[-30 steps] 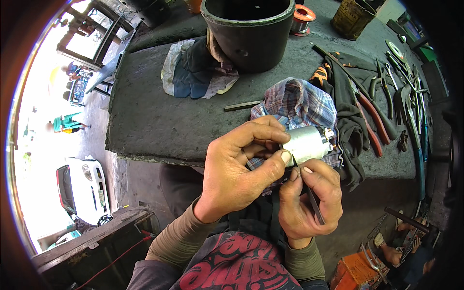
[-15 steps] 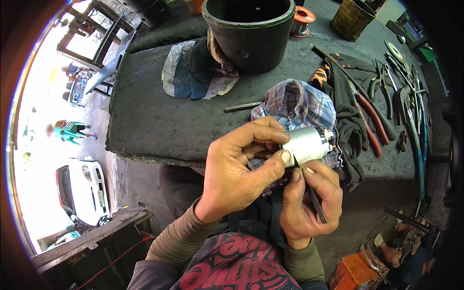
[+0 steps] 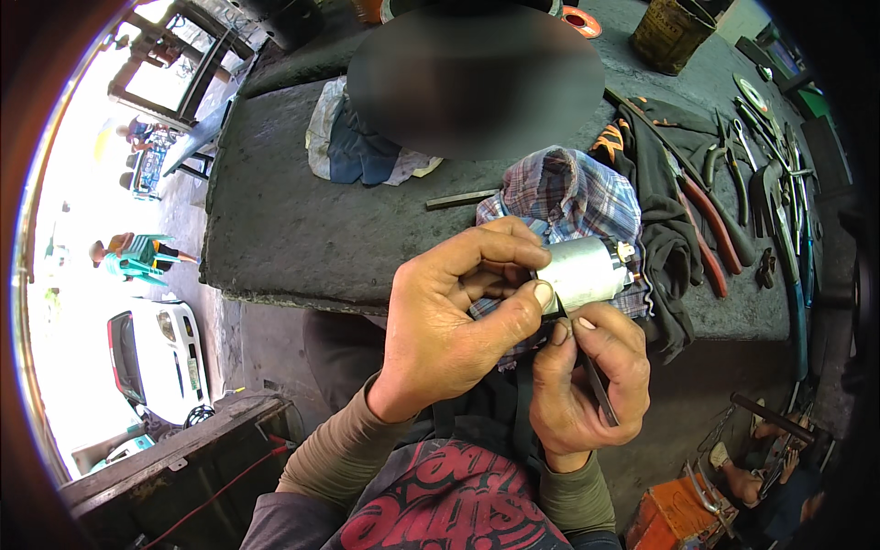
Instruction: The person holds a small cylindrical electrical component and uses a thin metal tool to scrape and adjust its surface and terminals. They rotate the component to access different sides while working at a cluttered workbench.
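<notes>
My left hand is closed around a silver starter solenoid, a short metal cylinder with a dark cap and copper-coloured terminals at its right end. Between the thumb and fingers of my right hand is a thin dark metal strip. Its upper tip meets the solenoid's near left end, beside my left thumb. My fingers hide the exact contact. Just behind the solenoid lies a bunched plaid cloth on the workbench.
Right of the plaid cloth are a dark garment, red-handled cutters and several hand tools. A short metal bar and a rag lie left. Farther back stand an orange spool and a rusty can. A blurred oval covers most of a bucket.
Both hands keep almost the same pose, with only a slight shift at the fingertips. A blurred oval now covers the bucket. At far left, a person by green chairs has moved a little.
</notes>
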A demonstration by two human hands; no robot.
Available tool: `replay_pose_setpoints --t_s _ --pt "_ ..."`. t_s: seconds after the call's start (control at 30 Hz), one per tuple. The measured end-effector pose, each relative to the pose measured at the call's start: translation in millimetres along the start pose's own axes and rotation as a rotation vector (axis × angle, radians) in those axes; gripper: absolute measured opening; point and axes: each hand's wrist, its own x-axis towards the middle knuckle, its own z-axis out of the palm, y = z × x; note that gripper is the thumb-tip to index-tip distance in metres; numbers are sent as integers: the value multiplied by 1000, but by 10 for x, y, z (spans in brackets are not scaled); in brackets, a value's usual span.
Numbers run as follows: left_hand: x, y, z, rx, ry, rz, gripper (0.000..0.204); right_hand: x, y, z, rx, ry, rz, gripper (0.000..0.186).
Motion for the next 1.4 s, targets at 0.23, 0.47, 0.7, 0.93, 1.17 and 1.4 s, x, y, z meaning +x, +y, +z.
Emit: replay_pose_setpoints --t_s 0.23,0.47,0.7,0.93,1.17,1.4 --pt "-4 -5 -10 8 -5 2 27 16 -12 2 -22 -7 -22 36" --pt "-5 -31 -14 -11 2 10 26 73 -49 -11 -61 -55 -12 36" --pt "12 12 12 -12 23 -21 25 -41 -13 10 18 34 32 33" --pt "7 -1 11 -11 33 -11 26 21 -16 0 -7 -2 -15 35" --pt "5 -18 -12 -15 14 -10 26 24 -15 -5 -16 -16 -15 36" --pt "10 -13 -20 -15 6 -15 26 69 -20 12 -58 -27 -50 35"
